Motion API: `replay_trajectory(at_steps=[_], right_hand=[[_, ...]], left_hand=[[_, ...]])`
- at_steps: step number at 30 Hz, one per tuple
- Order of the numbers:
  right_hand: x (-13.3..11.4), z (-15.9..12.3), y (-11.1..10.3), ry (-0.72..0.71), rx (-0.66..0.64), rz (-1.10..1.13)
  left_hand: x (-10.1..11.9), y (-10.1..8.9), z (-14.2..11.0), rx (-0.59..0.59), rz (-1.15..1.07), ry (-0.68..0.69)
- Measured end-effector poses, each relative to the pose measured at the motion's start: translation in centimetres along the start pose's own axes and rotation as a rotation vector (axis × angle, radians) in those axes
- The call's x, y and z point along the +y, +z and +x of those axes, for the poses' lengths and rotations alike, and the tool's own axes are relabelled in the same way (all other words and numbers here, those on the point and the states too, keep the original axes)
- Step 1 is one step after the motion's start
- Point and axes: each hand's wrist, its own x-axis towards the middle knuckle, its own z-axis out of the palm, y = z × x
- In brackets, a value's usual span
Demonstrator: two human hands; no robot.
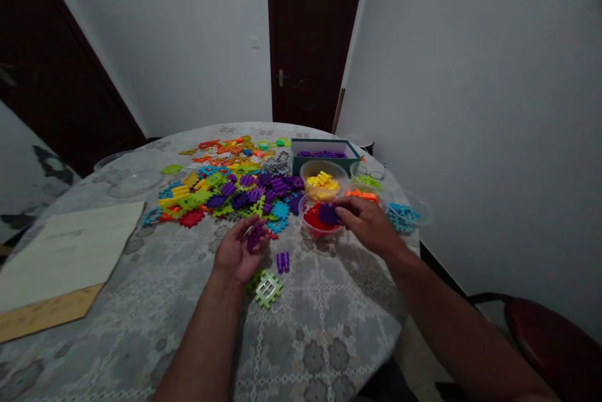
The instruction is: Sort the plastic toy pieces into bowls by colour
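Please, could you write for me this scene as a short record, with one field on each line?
Left hand: the left hand, palm up, holds dark purple plastic; piece count unclear
Right hand: the right hand pinches a purple toothed piece, seen over red pieces in a clear bowl; contact unclear
Near left hand: a loose purple piece and a green window piece
Beyond hands: a mixed pile; yellow pieces in another bowl; an open box holding purple pieces
Surface: patterned tablecloth
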Motion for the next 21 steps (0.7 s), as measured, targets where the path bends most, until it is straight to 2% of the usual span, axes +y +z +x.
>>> replay_trajectory(at_steps=[2,4,9,12,14,16,19,21], right_hand=[[0.2,2.0,-0.4,-0.015,-0.062,-0.011],[0.4,5.1,-0.8,-0.008,-0.071,-0.016],[0.8,15.3,-2.4,0.018,0.197,-0.043],[1.1,18.8,-3.7,0.065,0.266,-0.156],[1.3,18.7,-4.8,0.102,0.274,-0.203],[1.4,16.9,-6.1,0.094,0.201,-0.357],[1.3,12.7,-7.8,0.09,-0.099,-0.858],[1.3,10.0,-8.4,0.137,-0.267,-1.08]], left_hand=[[0.0,-0.2,0.1,0.014,0.017,0.023],[-0.1,-0.4,0.2,0.025,0.038,0.051],[-0.6,-0.5,0.6,0.01,0.107,0.122],[-0.6,-0.5,0.8,0.006,0.116,0.169],[-0.5,-0.5,0.9,0.023,0.113,0.187],[-0.4,-0.4,0.9,0.046,0.105,0.197],[-0.5,-0.3,1.0,0.066,0.099,0.2],[-0.7,-0.2,1.1,0.062,0.1,0.198]])
